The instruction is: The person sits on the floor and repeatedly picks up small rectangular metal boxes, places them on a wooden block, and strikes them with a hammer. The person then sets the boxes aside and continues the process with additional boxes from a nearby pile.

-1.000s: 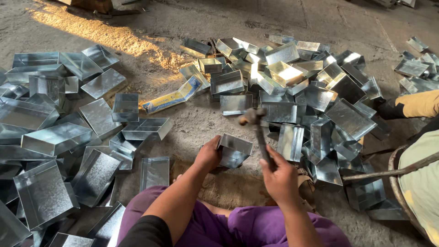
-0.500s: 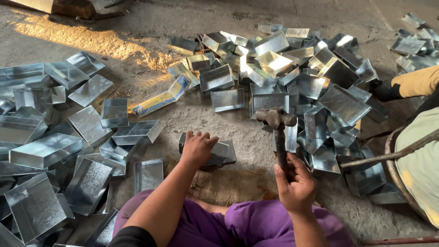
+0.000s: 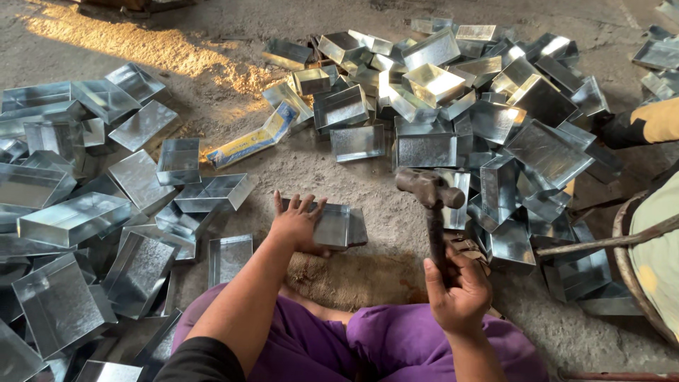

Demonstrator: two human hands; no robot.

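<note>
I sit on the ground in purple trousers. My left hand [image 3: 297,223] presses flat, fingers spread, on a small galvanised sheet-metal box [image 3: 338,226] lying on the floor in front of me. My right hand [image 3: 458,291] grips the handle of a hammer [image 3: 430,201]. The hammer is raised upright, its dark rusty head in the air to the right of the box and not touching it.
Piles of similar shiny metal boxes [image 3: 488,106] spread at the back and right, and another heap [image 3: 78,226] fills the left. A yellow-blue metal strip [image 3: 253,140] lies mid-floor. A co-worker's yellow sleeve [image 3: 651,122] and a round basket rim [image 3: 626,255] sit at right.
My left hand laid the box flat and now presses on it. My right hand lifted the hammer from low over the box to an upright raised position.
</note>
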